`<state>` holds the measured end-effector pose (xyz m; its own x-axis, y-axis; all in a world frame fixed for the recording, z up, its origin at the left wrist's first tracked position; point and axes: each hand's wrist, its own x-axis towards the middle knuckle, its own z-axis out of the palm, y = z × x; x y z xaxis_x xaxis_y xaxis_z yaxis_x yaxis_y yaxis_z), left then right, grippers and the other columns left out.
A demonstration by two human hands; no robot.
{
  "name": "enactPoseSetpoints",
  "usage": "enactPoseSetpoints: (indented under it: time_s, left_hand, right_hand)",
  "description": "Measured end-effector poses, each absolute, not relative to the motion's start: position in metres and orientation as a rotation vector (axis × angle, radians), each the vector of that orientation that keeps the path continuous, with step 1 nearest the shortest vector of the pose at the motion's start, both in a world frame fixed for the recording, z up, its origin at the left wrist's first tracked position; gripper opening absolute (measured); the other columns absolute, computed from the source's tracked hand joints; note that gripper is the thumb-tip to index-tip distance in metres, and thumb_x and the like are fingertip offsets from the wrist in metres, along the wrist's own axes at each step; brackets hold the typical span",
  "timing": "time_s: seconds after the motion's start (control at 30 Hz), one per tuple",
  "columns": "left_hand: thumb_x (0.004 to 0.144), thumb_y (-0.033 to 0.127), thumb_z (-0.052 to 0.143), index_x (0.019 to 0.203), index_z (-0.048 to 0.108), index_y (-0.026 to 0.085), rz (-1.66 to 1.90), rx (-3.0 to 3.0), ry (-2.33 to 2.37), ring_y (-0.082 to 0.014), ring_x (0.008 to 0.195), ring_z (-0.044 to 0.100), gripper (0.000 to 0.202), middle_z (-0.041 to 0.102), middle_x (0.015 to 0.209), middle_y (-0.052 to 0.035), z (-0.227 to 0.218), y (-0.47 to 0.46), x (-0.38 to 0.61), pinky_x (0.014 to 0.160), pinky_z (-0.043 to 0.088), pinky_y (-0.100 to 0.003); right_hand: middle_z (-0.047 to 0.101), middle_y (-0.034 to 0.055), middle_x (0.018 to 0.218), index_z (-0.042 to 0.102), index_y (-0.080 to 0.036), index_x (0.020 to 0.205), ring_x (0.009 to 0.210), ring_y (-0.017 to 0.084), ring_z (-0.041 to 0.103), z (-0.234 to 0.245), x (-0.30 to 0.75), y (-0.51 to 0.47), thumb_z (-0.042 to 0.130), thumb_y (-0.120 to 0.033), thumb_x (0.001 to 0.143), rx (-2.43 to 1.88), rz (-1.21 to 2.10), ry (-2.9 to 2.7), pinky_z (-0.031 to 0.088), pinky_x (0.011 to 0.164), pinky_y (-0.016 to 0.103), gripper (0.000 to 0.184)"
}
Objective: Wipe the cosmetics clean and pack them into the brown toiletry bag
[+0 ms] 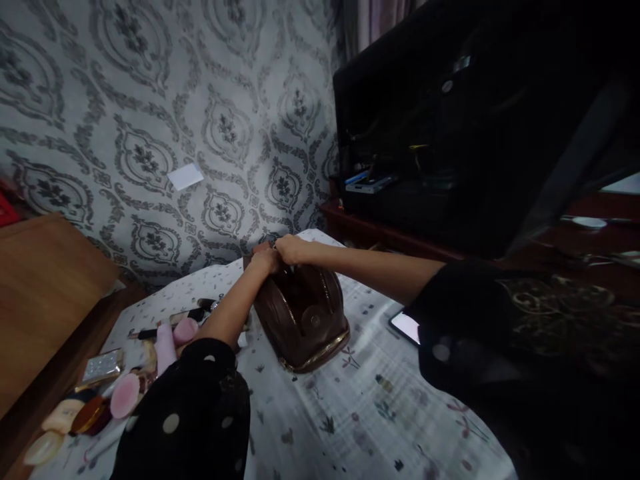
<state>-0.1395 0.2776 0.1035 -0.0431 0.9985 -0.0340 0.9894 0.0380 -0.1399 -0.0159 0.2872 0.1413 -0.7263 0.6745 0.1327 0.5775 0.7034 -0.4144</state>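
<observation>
A brown glossy bag (pixel 303 317) with a gold zipper edge lies on a floral white cloth (pixel 350 407). Both my hands meet at the bag's far end. My left hand (pixel 265 259) is closed on the bag's top edge. My right hand (pixel 290 248) is closed right beside it, pinching what looks like the zipper pull, though the pull itself is too small to make out. Both forearms reach out of black sleeves.
Cosmetics lie scattered at the left: a pink bottle (pixel 165 347), a pink puff (pixel 125 395), a silver compact (pixel 101 367), pencils. A lit phone (pixel 406 327) lies under my right arm. A wooden board (pixel 45 293) stands left, dark shelving (pixel 400 160) right, patterned wall behind.
</observation>
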Motion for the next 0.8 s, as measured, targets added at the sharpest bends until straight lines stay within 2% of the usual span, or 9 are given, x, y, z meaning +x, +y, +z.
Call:
enactPoseSetpoints:
  time_s: [0.1, 0.2, 0.3, 0.43, 0.63, 0.8]
  left_hand:
    - [0.093, 0.035, 0.062, 0.121, 0.06, 0.018, 0.217, -2.115, -2.241, -0.0218, 0.104, 0.064, 0.033, 0.062, 0.121, -0.0086, 0.12, 0.276, -0.134, 0.087, 0.056, -0.042]
    - [0.091, 0.03, 0.063, 0.107, 0.068, 0.016, 0.095, -2.112, -2.201, -0.0218, 0.099, 0.066, 0.021, 0.069, 0.108, -0.0091, 0.141, 0.264, -0.132, 0.085, 0.054, -0.034]
    - [0.09, 0.021, 0.054, 0.099, 0.071, 0.015, -0.09, -2.042, -2.154, -0.0247, 0.096, 0.068, 0.02, 0.073, 0.099, -0.012, 0.161, 0.238, -0.132, 0.081, 0.05, -0.031]
    - [0.092, 0.022, 0.044, 0.103, 0.069, 0.017, -0.271, -1.935, -2.117, -0.0247, 0.095, 0.067, 0.028, 0.074, 0.099, -0.0104, 0.172, 0.195, -0.136, 0.083, 0.048, -0.033]
    - [0.091, 0.028, 0.044, 0.095, 0.067, 0.02, -0.667, -1.856, -2.137, -0.0201, 0.077, 0.065, 0.025, 0.073, 0.088, -0.0039, 0.145, 0.125, -0.153, 0.074, 0.047, -0.03]
    - [0.091, 0.029, 0.042, 0.09, 0.065, 0.021, -0.643, -1.817, -2.204, -0.0223, 0.085, 0.065, 0.024, 0.071, 0.088, -0.0045, 0.104, 0.063, -0.169, 0.078, 0.049, -0.032]
  right_hand:
    - [0.068, 0.0073, 0.106, 0.066, -0.012, 0.107, 0.094, 0.019, 0.067, 0.152, -0.01, 0.279, 0.065, -0.027, 0.092, -1.085, 0.453, -2.722, 0.057, 0.082, 0.037, 0.022]
    - [0.072, 0.0123, 0.102, 0.07, -0.01, 0.099, 0.099, 0.022, 0.068, 0.165, 0.0, 0.271, 0.065, -0.013, 0.087, -1.08, 0.373, -2.671, 0.054, 0.083, 0.031, 0.014]
    - [0.071, 0.0151, 0.112, 0.07, -0.014, 0.111, 0.108, 0.025, 0.066, 0.174, 0.011, 0.267, 0.057, -0.013, 0.088, -1.051, 0.294, -2.542, 0.051, 0.086, 0.03, 0.026]
    - [0.068, 0.0123, 0.12, 0.065, -0.021, 0.121, 0.111, 0.026, 0.063, 0.175, 0.026, 0.266, 0.046, -0.018, 0.093, -1.038, 0.235, -2.415, 0.05, 0.089, 0.035, 0.034]
    - [0.073, 0.0072, 0.108, 0.067, -0.021, 0.115, 0.1, 0.023, 0.065, 0.161, 0.045, 0.263, 0.049, -0.021, 0.091, -1.023, 0.253, -2.299, 0.047, 0.081, 0.03, 0.03]
    - [0.074, 0.0052, 0.089, 0.068, -0.018, 0.109, 0.081, 0.019, 0.065, 0.148, 0.056, 0.236, 0.05, -0.022, 0.092, -0.79, 0.259, -2.259, 0.044, 0.075, 0.027, 0.025]
